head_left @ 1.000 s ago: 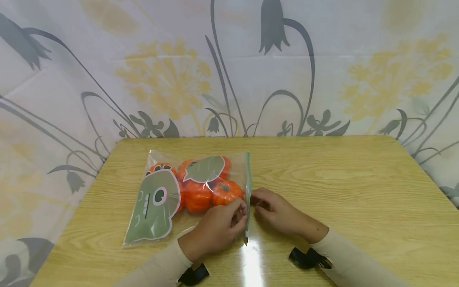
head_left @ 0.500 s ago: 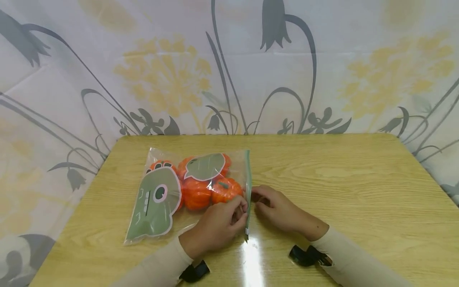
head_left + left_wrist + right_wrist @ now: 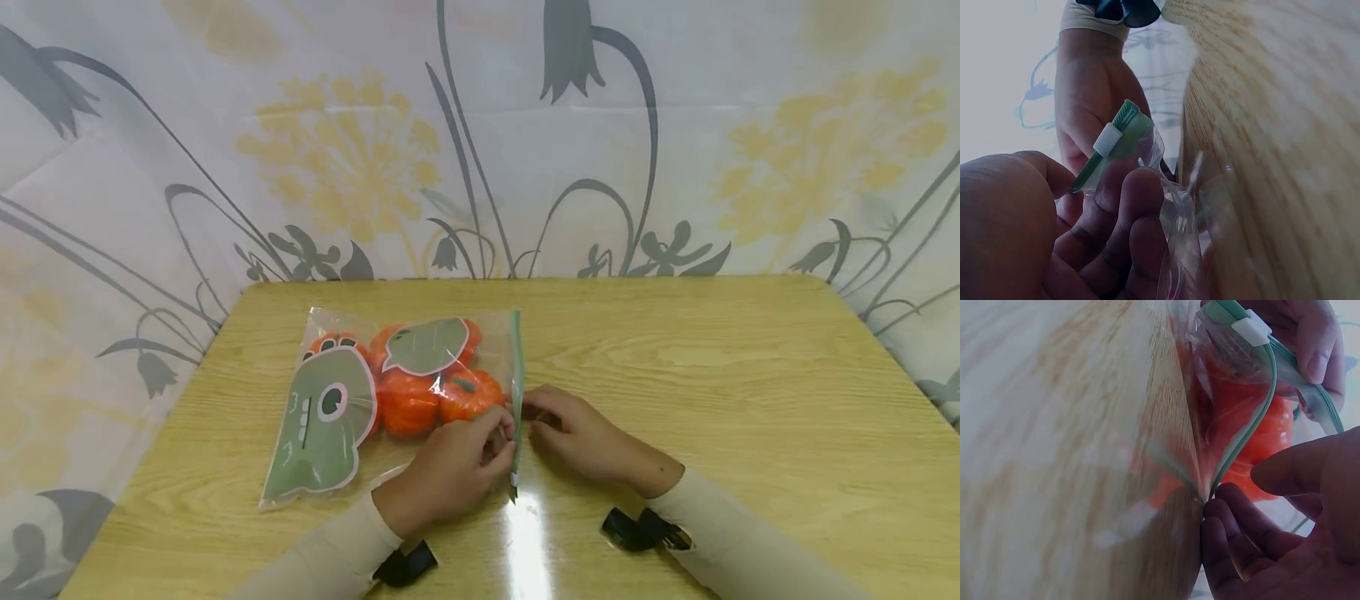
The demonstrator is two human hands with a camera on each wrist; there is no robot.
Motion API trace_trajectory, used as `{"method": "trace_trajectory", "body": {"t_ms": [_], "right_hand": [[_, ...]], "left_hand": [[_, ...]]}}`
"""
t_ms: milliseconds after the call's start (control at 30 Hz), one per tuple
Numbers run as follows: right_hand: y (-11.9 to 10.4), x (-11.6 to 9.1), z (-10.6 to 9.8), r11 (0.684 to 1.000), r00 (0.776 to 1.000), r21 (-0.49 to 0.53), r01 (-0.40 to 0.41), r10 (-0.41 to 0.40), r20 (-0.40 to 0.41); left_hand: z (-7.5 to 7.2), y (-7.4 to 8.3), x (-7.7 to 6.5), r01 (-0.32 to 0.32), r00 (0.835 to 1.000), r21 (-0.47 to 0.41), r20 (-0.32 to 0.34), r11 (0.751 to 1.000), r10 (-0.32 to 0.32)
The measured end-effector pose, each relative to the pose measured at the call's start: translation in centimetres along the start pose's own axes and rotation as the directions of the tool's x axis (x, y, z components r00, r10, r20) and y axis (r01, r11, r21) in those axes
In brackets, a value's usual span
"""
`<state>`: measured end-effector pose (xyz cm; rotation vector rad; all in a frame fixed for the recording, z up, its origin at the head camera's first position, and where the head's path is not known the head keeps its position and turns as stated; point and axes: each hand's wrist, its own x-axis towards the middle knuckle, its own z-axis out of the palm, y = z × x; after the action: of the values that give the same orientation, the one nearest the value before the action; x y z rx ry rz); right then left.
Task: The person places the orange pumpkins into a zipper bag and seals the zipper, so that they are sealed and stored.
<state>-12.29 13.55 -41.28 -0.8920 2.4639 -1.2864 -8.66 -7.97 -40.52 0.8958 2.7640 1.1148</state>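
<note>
A clear zip bag [image 3: 318,454] with green monster prints lies on the table, its green zip edge facing right. Inside sit several small orange toy pumpkins [image 3: 408,407]. My left hand [image 3: 453,475] pinches the zip strip between thumb and fingers, near the white slider [image 3: 1108,139]. From the right wrist view, the bag's mouth gapes, with the two green strips [image 3: 1250,428] apart. My right hand [image 3: 581,437] is at the mouth from the right; its fingertips [image 3: 1225,494] touch the lower strip near the table, while its thumb stands apart from them.
The wood-grain table [image 3: 712,367] extends to the right of the bag. A floral cloth [image 3: 495,142] hangs behind its far edge. Black wrist mounts [image 3: 408,567] sit under both beige sleeves [image 3: 738,533].
Both hands and the bag hold nearly the same places. The head view has only shifted slightly.
</note>
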Motion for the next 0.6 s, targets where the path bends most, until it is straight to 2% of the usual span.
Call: {"method": "trace_trajectory", "body": {"t_ms": [233, 367, 433, 500, 600], "right_hand": [[0.0, 0.2, 0.1, 1.000, 1.000, -0.010, 0.003, -0.003, -0.011], [-0.3, 0.1, -0.3, 0.999, 0.997, 0.004, -0.051, 0.052, -0.063], [-0.4, 0.0, -0.5, 0.996, 0.994, 0.019, -0.090, 0.091, -0.063], [-0.6, 0.0, -0.8, 0.993, 0.994, 0.046, -0.106, 0.107, -0.017], [-0.6, 0.1, -1.1, 0.990, 0.989, 0.109, -0.089, 0.074, 0.132]], "left_hand": [[-0.1, -0.2, 0.0, -0.009, 1.000, 0.022, -0.010, 1.000, 0.009], [-0.2, -0.1, 0.1, 0.005, 1.000, 0.007, -0.019, 1.000, -0.004], [-0.3, 0.0, 0.1, 0.010, 0.999, -0.003, -0.031, 1.000, -0.010], [-0.3, 0.0, 0.1, 0.018, 0.999, -0.010, -0.045, 1.000, -0.019], [-0.5, 0.0, -0.1, 0.046, 0.997, -0.027, -0.066, 0.999, -0.047]]}}
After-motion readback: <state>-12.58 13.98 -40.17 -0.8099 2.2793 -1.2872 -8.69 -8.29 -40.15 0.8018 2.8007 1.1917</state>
